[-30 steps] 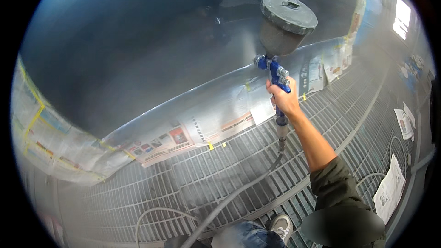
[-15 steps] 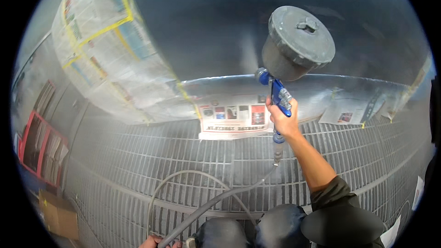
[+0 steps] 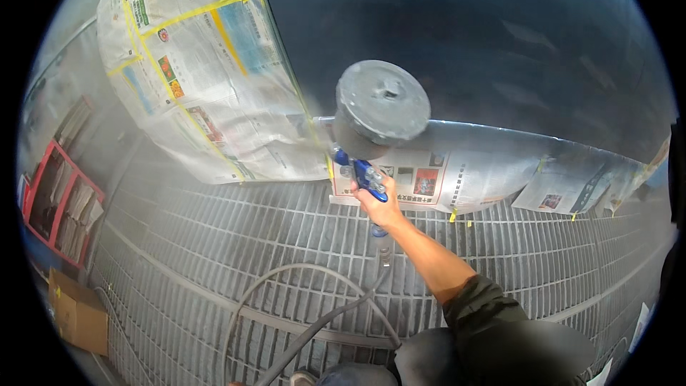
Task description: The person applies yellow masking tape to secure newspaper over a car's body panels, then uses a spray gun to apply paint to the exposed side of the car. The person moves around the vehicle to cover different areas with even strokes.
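Observation:
My right hand [image 3: 376,204] is wrapped round the handle of a blue spray gun [image 3: 366,177]. On top of the gun sits a round grey lidded paint cup [image 3: 384,100], its lid facing up. The gun points forward and left, by the lower left corner of a big dark, smooth panel [image 3: 457,43]. A grey air hose [image 3: 314,329] hangs from the handle's lower end and runs down to the lower left. Beside it at the lower edge shows only a sliver of my left hand [image 3: 235,384]; its fingers are hidden.
Newspaper masking [image 3: 207,86] with yellow tape borders the panel on the left, and more newspaper [image 3: 486,179] hangs below it. The floor is metal grating [image 3: 443,271], with a hose loop [image 3: 243,300] on it. A red-framed rack [image 3: 61,204] and cardboard box [image 3: 78,314] stand at left.
My right hand has carried the spray gun left and somewhat lower in view, toward the taped newspaper. My left hand, seen gripping the hose before, has nearly dropped out at the lower edge.

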Demonstrator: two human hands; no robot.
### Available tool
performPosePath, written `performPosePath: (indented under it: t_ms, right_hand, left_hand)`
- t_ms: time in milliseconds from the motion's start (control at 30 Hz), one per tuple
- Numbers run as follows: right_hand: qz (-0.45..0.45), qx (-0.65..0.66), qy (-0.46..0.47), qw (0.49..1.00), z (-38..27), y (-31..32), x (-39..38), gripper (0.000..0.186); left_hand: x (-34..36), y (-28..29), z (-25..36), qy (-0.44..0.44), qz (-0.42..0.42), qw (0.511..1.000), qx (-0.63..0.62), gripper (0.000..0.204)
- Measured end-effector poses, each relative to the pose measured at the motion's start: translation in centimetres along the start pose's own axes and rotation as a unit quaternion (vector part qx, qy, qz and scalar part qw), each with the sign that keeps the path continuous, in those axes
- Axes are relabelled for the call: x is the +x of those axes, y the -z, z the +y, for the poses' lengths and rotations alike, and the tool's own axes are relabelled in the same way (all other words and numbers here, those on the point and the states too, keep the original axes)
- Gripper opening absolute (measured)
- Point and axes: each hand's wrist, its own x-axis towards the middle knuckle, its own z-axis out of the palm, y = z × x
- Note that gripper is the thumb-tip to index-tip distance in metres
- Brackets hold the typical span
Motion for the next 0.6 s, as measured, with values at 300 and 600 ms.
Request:
performPosePath:
  t_ms: [300, 600]
  right_hand:
    - [0.109, -0.005, 0.033, 0.994, -2.2, 9.2, -5.2, 0.019]
    - [0.215, -0.06, 0.073, 0.972, -6.3, 19.5, -9.4, 0.015]
  left_hand:
    - [1.2, -3.7, 3.6, -0.026, -0.055, 0.998, -0.032, 0.03]
    - [1.6, -8.0, 7.6, -0.106, -0.116, 0.987, -0.019, 0.034]
